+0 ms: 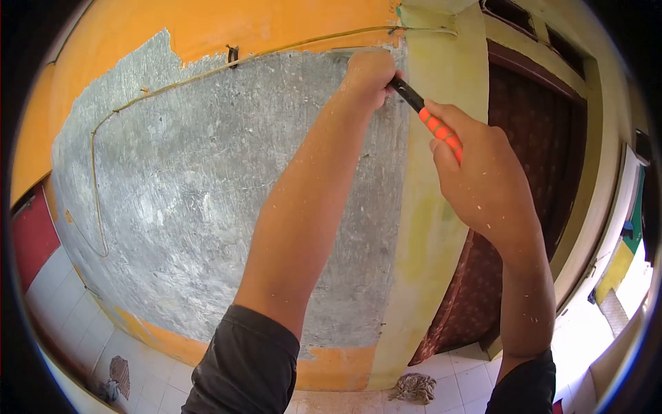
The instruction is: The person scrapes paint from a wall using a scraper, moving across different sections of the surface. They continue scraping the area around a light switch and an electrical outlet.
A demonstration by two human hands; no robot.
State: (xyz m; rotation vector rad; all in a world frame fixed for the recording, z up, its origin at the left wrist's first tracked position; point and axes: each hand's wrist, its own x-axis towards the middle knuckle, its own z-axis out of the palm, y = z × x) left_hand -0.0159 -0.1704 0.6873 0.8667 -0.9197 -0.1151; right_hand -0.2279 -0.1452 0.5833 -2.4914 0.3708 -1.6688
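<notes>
My right hand [483,169] is closed round the orange banded grip of a black-and-orange-handled tool [409,94]. The tool slants up and to the left against the wall. My left hand [372,72] is closed at its front end, near the top of the bare grey wall patch [207,165]. That hand hides the tool's working end, so its kind does not show. Just above the left hand runs the ragged lower edge of the orange paint [289,24]. Small pale flecks stick to both forearms.
A thin cable [165,90] crosses the upper wall and hangs down at the left. To the right are a yellowish wall strip [431,207] and a doorway with a dark red patterned curtain [534,152]. A crumpled rag [414,388] lies on the tiled floor.
</notes>
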